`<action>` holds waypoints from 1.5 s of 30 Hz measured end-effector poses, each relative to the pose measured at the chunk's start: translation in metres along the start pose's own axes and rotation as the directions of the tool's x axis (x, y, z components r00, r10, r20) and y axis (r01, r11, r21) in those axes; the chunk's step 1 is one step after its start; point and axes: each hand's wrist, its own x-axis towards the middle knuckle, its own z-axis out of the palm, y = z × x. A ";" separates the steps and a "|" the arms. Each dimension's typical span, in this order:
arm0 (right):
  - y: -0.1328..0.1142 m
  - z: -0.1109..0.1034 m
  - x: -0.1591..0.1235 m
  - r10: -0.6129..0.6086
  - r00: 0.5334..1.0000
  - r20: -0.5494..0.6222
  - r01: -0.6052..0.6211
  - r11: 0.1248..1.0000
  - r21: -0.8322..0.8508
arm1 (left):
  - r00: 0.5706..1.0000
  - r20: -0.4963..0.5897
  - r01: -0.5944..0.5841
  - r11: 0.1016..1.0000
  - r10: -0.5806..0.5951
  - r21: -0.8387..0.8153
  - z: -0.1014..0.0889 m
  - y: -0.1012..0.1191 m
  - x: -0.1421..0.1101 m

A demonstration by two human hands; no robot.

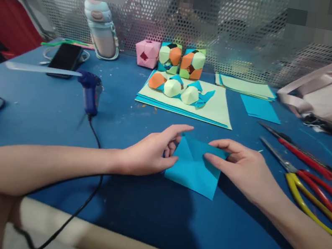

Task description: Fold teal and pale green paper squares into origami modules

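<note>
A blue sheet of paper (pixel 195 169), partly folded, lies on the blue table (pixel 128 195) in front of me. My left hand (pixel 152 151) pinches its left corner, forefinger stretched along the folded edge. On the right side, my right hand (pixel 243 165) grips the sheet between thumb and fingers. Both hands rest low on the table.
Behind lie pale green and blue sheets (pixel 216 107) with folded paper pieces (pixel 174 86) and three paper cubes (pixel 170 57). Scissors (pixel 317 190) and a red-handled cutter (pixel 299 152) lie right. A blue glue gun (pixel 90 91) with black cord, a phone (pixel 65 58), a bottle (pixel 102 31) stand left.
</note>
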 end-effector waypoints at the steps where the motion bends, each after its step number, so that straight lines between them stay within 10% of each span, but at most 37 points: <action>1: 0.001 0.000 0.000 0.009 1.000 0.010 -0.009 1.000 -0.019 | 1.000 -0.005 -0.001 1.000 0.001 0.004 0.001 0.000 0.000; 8: 0.010 0.000 -0.002 0.001 0.993 -0.119 -0.019 0.989 -0.147 | 0.999 -0.040 0.019 0.992 -0.024 -0.125 0.004 -0.004 0.001; 32: 0.006 -0.007 0.001 -0.296 0.949 0.111 0.311 0.937 -0.159 | 0.999 0.049 0.003 0.979 -0.013 0.202 -0.003 0.005 -0.002; 45: 0.002 -0.003 -0.008 -0.539 0.839 0.066 0.538 0.809 -0.236 | 0.972 0.093 -0.233 0.920 0.215 0.314 0.002 0.000 -0.005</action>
